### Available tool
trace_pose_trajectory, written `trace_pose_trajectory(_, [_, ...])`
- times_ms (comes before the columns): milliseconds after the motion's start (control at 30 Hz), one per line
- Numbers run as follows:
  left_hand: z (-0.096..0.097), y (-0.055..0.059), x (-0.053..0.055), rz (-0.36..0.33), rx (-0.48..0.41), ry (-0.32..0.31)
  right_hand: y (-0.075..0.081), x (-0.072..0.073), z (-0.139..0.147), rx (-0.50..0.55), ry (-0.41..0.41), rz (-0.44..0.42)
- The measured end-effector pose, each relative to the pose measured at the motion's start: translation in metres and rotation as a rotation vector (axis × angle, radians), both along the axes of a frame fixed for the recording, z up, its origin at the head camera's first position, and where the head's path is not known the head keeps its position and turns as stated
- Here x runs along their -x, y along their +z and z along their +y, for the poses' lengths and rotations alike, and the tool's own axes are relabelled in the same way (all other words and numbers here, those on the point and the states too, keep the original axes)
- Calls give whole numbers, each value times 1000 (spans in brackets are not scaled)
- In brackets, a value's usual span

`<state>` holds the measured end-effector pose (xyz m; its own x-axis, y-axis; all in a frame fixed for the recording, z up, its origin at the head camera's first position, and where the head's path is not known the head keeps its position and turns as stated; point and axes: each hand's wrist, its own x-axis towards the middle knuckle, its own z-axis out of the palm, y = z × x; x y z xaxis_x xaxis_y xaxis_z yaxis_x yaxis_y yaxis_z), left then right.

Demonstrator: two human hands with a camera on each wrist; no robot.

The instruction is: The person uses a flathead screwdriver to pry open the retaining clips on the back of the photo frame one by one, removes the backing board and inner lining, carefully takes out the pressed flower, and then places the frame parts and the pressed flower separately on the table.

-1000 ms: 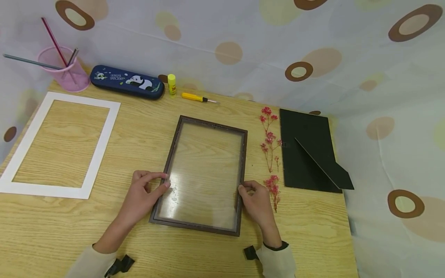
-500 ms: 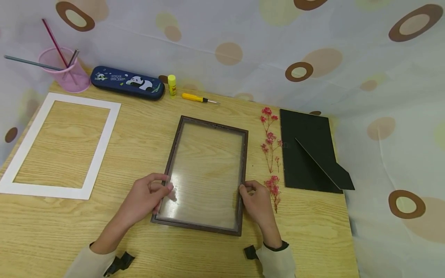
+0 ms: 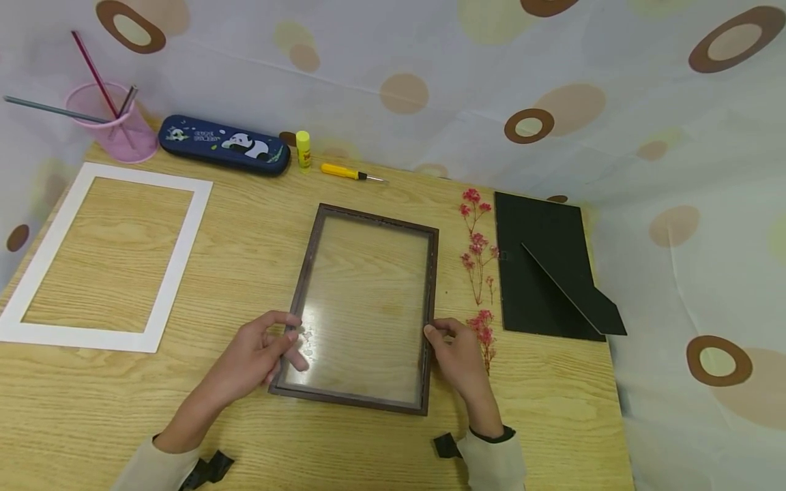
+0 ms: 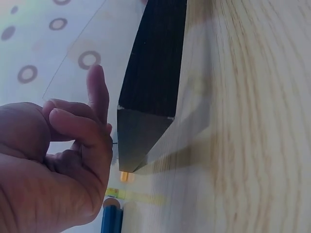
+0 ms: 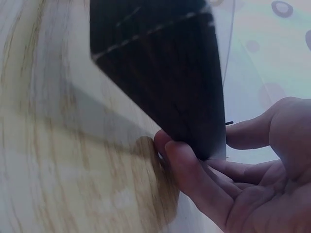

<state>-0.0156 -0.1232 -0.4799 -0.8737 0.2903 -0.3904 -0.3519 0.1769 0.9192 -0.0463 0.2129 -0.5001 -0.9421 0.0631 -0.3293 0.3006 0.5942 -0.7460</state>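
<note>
A dark brown picture frame (image 3: 356,404) with a clear pane lies on the wooden table, its back side up. My left hand (image 3: 245,354) is at the frame's left edge, thumb and index finger bent and apart, one finger reaching over the pane. In the left wrist view, that hand (image 4: 73,145) stays above the frame's dark side (image 4: 150,63), near a thin tab. My right hand (image 3: 457,354) holds the right edge. The right wrist view shows its fingers (image 5: 187,167) against the frame's side and its thumb over the back near a small tab.
A white mat border (image 3: 74,335) lies left. Behind stand a pink pencil cup (image 3: 125,140), a panda pencil case (image 3: 224,146), a glue stick (image 3: 303,151) and a yellow screwdriver (image 3: 340,171). Red dried flowers (image 3: 475,252) and a black backing board (image 3: 540,218) with its stand lie right.
My left hand's fingers have shifted along the frame's left edge, and one finger has extended over the pane. The right hand has stayed at the right edge; the frame has barely moved.
</note>
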Motion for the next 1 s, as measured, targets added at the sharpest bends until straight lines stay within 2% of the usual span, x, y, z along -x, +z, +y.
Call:
trace_pose_trajectory(367, [-8,2,-2,64,-2,25,3,-1,-2,-14,-4,17])
trace_pose_trajectory(600, [-12,0,-4,87,-2,33,0,-1,-6,-113,7,165])
trace_pose_trajectory(700, [-13,-2,-5,99,-10,31,-1,-1,-7,-141,7,199])
trace_pose_trajectory(1000, [-19,-2,-8,126,-66,39,2,1,-7,-165,26,168])
